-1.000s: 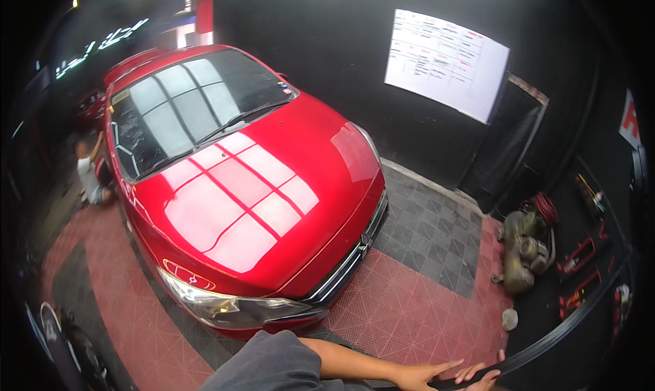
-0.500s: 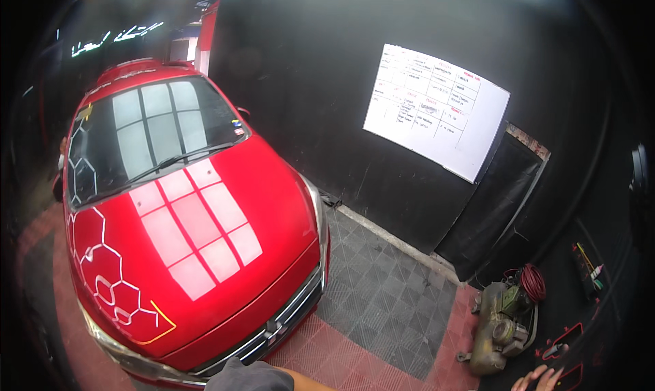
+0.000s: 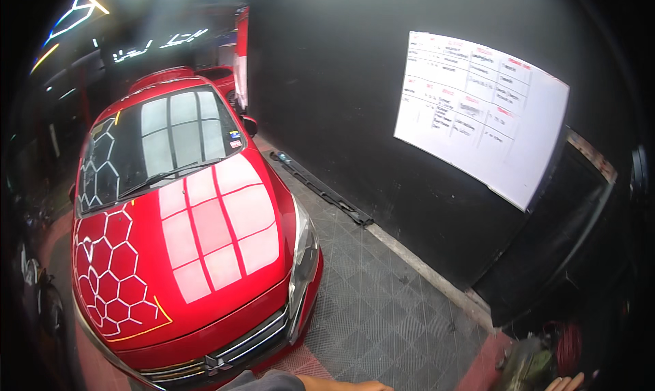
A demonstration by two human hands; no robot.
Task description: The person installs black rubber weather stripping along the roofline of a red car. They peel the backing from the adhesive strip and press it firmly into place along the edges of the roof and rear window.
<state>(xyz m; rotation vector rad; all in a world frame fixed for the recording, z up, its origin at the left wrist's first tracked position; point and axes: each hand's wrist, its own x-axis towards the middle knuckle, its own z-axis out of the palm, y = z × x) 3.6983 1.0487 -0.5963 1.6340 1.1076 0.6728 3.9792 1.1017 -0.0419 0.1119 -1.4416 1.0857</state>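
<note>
At the bottom right edge, the fingers of my right hand [image 3: 566, 383] show, stretched out and side by side, with nothing visible in them. They are nearest to an air compressor [image 3: 529, 365] and its coiled dark red hose [image 3: 568, 347]. My left forearm, in a grey sleeve [image 3: 267, 380], crosses the bottom edge in front of the car's grille; the left hand's fingers are cut off by the frame. A red car [image 3: 263, 254] faces me on the left. White hexagon lines and a yellow corner line lie over its hood and windshield, probably reflected lights.
A whiteboard [image 3: 471, 152] with a handwritten grid hangs on the black wall [image 3: 327, 84]. Dark grey floor tiles [image 3: 382, 309] lie between car and wall, with red tiles [image 3: 484, 357] nearby. A long black strip [image 3: 321, 190] lies along the wall's foot. Another red car [image 3: 217, 77] stands behind.
My view has turned, so the whiteboard sits further right and the compressor lower. The right hand's fingers appear lower and further right. More of the floor beside the car shows.
</note>
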